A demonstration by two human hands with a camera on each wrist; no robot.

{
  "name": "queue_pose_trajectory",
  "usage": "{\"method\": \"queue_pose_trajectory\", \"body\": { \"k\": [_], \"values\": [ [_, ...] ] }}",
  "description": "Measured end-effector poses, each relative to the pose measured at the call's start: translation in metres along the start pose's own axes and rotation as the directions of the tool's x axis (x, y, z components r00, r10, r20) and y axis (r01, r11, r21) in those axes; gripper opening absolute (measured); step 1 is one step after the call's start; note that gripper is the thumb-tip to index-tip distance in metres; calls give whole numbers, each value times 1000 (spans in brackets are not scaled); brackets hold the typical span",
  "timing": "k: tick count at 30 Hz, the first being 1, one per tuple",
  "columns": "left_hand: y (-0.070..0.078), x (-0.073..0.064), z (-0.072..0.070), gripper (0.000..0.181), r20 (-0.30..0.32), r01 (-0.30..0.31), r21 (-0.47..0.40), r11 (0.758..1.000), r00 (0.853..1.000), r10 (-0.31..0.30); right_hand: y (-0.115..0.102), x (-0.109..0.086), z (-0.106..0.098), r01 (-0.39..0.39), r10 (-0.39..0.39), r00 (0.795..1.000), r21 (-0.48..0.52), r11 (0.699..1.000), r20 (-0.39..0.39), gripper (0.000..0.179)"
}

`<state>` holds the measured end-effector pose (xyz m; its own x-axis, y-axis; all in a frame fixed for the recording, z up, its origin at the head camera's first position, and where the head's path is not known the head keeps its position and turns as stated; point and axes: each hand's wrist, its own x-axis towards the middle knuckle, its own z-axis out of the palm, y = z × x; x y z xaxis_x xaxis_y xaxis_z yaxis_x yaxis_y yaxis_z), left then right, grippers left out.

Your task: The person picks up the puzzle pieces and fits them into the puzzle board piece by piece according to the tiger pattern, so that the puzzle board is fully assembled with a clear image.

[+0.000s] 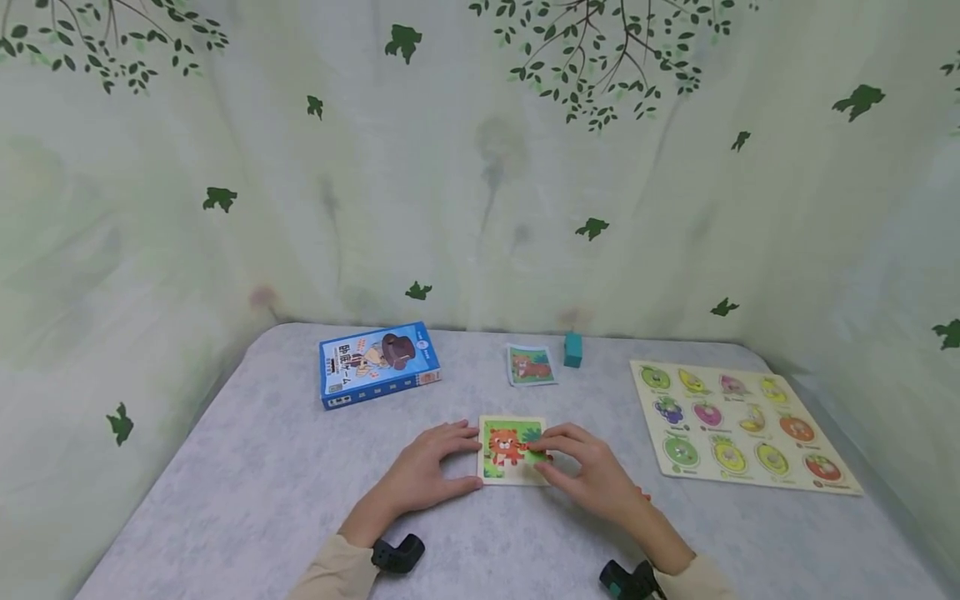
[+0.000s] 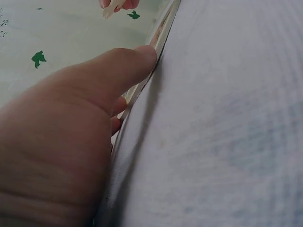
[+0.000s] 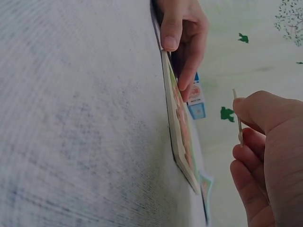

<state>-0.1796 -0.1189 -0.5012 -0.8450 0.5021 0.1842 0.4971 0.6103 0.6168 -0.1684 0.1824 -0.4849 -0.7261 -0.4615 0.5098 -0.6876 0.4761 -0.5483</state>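
A small square picture puzzle board [image 1: 497,477] with an orange tiger on green lies flat on the table. At its left side is my left hand [image 1: 426,468], thumb at the near corner and fingertips at the far part of the edge, holding it. My right hand [image 1: 588,473] hovers over the board's right side. Between its thumb and fingers it pinches a thin puzzle piece [image 3: 240,124], seen edge-on and apart from the board in the right wrist view. The left wrist view shows that pale piece [image 2: 111,8] raised above the board.
A blue game box [image 1: 379,364] lies at the back left. Behind the board are a bear picture card [image 1: 531,366] and a teal block [image 1: 573,350]. A fruit picture board [image 1: 742,427] lies on the right. A small red bit [image 1: 643,493] shows beside my right wrist.
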Motion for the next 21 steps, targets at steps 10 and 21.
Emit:
{"method": "queue_pose_trajectory", "body": {
  "k": [10,21],
  "values": [
    [-2,-5,1,48,-5,0,10,1000,1000,0,-3,0,6,-63,62,998,10,998,26,25],
    [-3,3,1,45,4,-31,29,999,1000,31,1,5,7,-65,65,996,9,998,60,21]
  ]
}}
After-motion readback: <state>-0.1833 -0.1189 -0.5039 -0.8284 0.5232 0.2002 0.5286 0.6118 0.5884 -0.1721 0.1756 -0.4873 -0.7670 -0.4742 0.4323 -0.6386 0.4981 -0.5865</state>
